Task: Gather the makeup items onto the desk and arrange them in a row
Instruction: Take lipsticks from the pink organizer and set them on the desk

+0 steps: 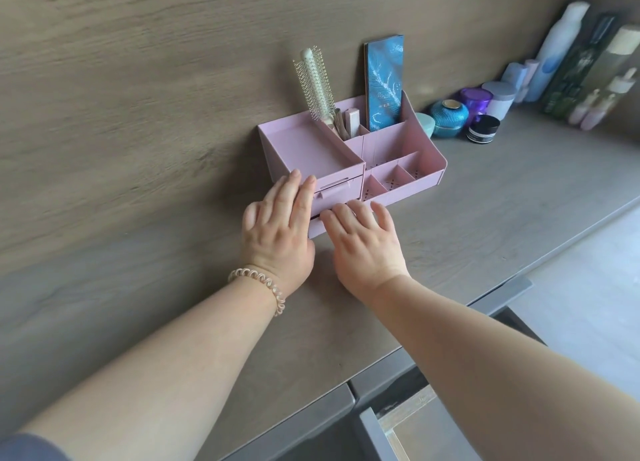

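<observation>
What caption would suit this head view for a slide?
Both hands, left and right, reach the drawers of a pink organizer on the desk.

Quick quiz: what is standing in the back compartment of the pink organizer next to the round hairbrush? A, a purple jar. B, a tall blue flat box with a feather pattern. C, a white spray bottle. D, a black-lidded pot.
B: the tall blue box stands upright inside the pink organizer, right of the hairbrush.
</observation>
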The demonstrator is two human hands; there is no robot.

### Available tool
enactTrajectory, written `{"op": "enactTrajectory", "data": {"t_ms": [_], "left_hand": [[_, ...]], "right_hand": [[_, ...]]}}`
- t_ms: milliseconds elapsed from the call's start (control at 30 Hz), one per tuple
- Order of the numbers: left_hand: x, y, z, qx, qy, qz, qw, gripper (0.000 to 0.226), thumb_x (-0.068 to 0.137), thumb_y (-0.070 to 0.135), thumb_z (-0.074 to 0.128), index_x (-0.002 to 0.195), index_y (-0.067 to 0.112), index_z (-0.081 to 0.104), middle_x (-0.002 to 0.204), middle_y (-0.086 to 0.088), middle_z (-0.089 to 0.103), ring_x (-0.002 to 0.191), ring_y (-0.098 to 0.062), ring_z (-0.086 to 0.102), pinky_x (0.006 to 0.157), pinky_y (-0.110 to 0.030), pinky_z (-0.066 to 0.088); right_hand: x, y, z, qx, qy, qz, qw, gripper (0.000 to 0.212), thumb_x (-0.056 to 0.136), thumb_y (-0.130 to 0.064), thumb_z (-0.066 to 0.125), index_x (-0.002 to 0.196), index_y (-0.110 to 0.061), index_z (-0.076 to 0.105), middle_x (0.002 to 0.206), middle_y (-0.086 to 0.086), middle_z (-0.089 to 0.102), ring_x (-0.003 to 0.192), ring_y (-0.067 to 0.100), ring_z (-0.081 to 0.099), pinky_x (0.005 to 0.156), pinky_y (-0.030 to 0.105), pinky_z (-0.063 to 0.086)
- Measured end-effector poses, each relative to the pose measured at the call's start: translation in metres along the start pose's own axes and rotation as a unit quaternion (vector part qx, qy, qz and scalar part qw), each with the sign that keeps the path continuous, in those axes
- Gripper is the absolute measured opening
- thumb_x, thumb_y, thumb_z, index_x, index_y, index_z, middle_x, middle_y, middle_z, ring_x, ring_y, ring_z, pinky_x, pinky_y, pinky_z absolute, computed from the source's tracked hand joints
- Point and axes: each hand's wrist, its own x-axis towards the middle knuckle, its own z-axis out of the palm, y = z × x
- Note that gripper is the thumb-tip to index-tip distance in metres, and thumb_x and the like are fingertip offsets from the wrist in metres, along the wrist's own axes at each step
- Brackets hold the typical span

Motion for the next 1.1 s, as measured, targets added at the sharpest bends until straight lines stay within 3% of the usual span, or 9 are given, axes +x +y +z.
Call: {"op": "enactTrajectory", "data": {"t_ms": [133, 267, 467, 733, 967, 1100], "left_hand": [[0.001, 0.002, -0.002, 0.007, -0.007, -0.005, 1.0, 0.066, 0.068, 0.014, 0.053, 0.134, 0.013, 0.046, 0.137, -0.01, 0.052, 0.122, -0.025, 0.053, 0.083, -0.036, 0.033], [0.003, 0.003, -0.01, 0.006, -0.02, -0.012, 1.0, 0.057, 0.075, 0.022, 0.042, 0.131, 0.012, 0.051, 0.134, -0.01, 0.055, 0.121, -0.025, 0.055, 0.083, -0.036, 0.032], [0.006, -0.003, -0.018, 0.023, -0.046, 0.009, 0.999, 0.067, 0.065, 0.015, 0.047, 0.131, 0.014, 0.05, 0.133, -0.007, 0.057, 0.123, -0.025, 0.053, 0.086, -0.036, 0.031], [0.004, 0.004, -0.021, 0.034, -0.061, -0.018, 0.997, 0.064, 0.067, 0.013, 0.054, 0.131, 0.016, 0.049, 0.134, -0.006, 0.056, 0.125, -0.024, 0.049, 0.086, -0.037, 0.028], [0.002, 0.01, -0.022, 0.035, -0.064, -0.031, 0.997, 0.066, 0.067, 0.011, 0.055, 0.132, 0.014, 0.048, 0.136, -0.008, 0.054, 0.126, -0.026, 0.049, 0.086, -0.037, 0.028], [0.002, 0.009, -0.022, 0.038, -0.062, -0.031, 0.997, 0.066, 0.067, 0.012, 0.051, 0.133, 0.014, 0.047, 0.138, -0.008, 0.052, 0.127, -0.026, 0.049, 0.087, -0.037, 0.027]], "right_hand": [[0.009, -0.002, -0.001, -0.014, 0.021, 0.007, 1.0, 0.032, 0.066, -0.011, 0.049, 0.096, -0.014, 0.058, 0.092, 0.0, 0.061, 0.097, 0.027, 0.054, 0.097, 0.041, 0.029], [0.018, -0.005, -0.002, -0.018, 0.039, 0.008, 0.999, 0.031, 0.067, -0.012, 0.045, 0.095, -0.014, 0.059, 0.087, -0.001, 0.061, 0.092, 0.026, 0.054, 0.095, 0.042, 0.028], [0.009, 0.003, -0.011, 0.001, 0.043, -0.011, 0.999, 0.021, 0.058, -0.011, 0.055, 0.079, -0.016, 0.055, 0.077, 0.0, 0.057, 0.086, 0.027, 0.053, 0.096, 0.042, 0.031], [-0.018, 0.01, -0.024, 0.036, 0.005, 0.006, 0.999, 0.028, 0.057, -0.018, 0.071, 0.083, -0.016, 0.06, 0.101, 0.001, 0.065, 0.079, 0.03, 0.058, 0.098, 0.054, 0.041], [-0.017, 0.011, -0.033, 0.029, -0.032, 0.033, 0.999, 0.023, 0.061, -0.015, 0.08, 0.078, -0.019, 0.065, 0.092, -0.003, 0.064, 0.073, 0.027, 0.06, 0.097, 0.054, 0.04], [-0.039, 0.015, -0.034, -0.005, -0.006, 0.019, 1.0, 0.034, 0.069, -0.018, 0.075, 0.103, -0.023, 0.068, 0.083, -0.007, 0.059, 0.071, 0.021, 0.055, 0.101, 0.05, 0.031]]}}
